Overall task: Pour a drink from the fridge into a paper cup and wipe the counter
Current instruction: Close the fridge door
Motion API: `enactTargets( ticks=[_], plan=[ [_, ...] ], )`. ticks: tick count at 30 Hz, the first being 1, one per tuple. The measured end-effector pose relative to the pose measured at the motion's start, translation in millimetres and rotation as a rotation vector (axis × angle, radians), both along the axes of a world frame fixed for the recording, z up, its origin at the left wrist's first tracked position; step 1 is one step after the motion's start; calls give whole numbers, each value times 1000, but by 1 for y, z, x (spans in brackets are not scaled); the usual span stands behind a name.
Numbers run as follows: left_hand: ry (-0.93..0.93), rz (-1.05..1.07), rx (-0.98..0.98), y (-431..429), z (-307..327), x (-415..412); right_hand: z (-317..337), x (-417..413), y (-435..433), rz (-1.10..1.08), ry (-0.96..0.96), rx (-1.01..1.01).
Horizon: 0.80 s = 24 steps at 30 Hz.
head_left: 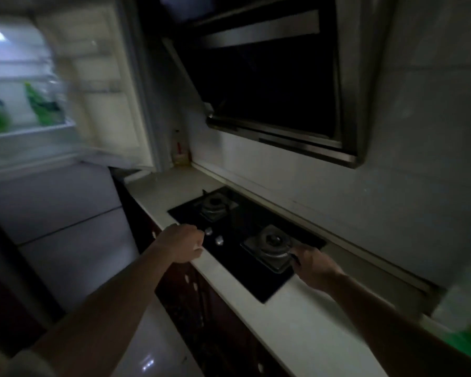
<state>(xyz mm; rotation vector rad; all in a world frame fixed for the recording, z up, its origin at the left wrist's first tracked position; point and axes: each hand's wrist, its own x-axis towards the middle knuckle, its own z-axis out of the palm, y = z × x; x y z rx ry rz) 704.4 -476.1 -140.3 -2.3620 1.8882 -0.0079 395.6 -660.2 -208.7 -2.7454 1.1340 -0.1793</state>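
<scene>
Fridge [17, 59] open, upper left; green bottles [42, 104] on its lit shelf, blurred. Probably plastic, heavy if full, slick with chill: best gripped round the middle. Left hand [181, 243] curled, holding nothing, over counter [229, 281] edge. Right hand [314, 265] beside burner [273, 243]; cannot tell its grip.

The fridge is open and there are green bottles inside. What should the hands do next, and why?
Probably reach the left hand up to a green bottle in the open fridge. Both hands are low by the stove, the right hand near a burner, and neither visibly holds a drink. The left is closer to the fridge.
</scene>
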Motion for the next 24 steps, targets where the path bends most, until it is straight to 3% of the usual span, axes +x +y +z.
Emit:
enactTargets(
  ticks=[6,13,19,24],
  plan=[
    [12,112,-114,24,68,102,69,124,6,169,-31,-26],
    [-175,300,-170,38,110,179,130,278,-36,417,-188,-45],
    [-257,414,-281,42,148,246,176,389,-67,542,-245,-69],
    [-232,431,-245,36,162,285,189,462,-75,571,-309,-56]
  ],
)
